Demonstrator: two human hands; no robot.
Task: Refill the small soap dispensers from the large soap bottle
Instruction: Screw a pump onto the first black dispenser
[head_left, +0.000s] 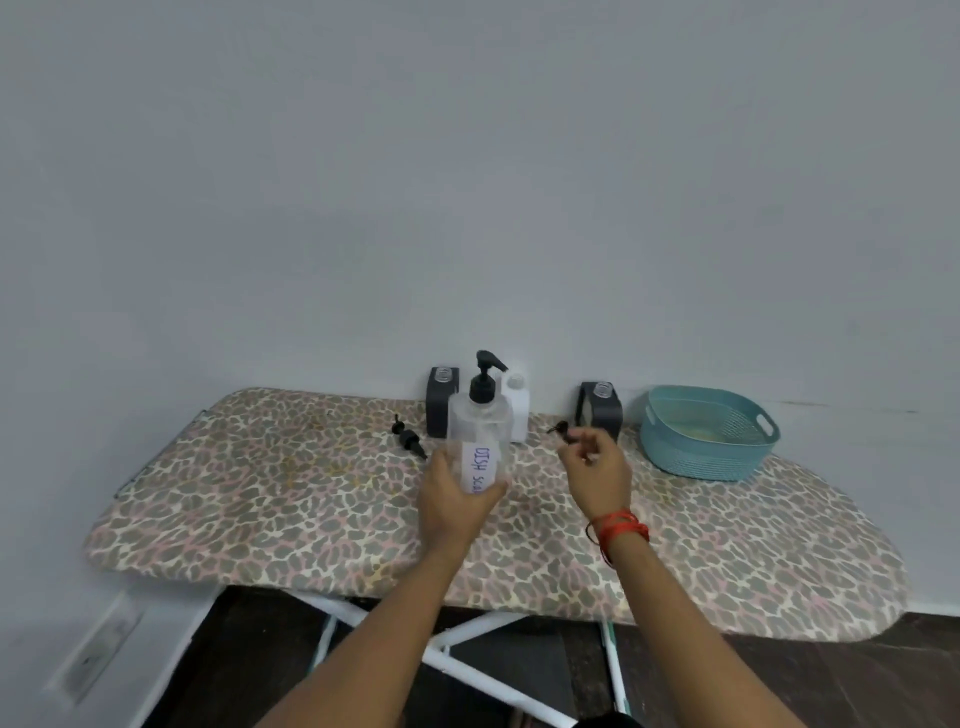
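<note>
Grey wall backs a leopard-print ironing board (260, 493). Left hand (452, 499) grips the large soap bottle (478, 431), upright, directly in front of a dark dispenser (440, 410) and a white dispenser (517, 410). A third dispenser (602, 410) stands beside the teal basket (709, 436). Right hand (597, 473) pinches a black pump (563, 430). A loose pump (408, 434) lies left of the bottle. Widest open cover lies beyond it, up to the board's left edge

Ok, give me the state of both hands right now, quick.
Left hand: grips the large soap bottle.
Right hand: pinches a small black pump head.
</note>
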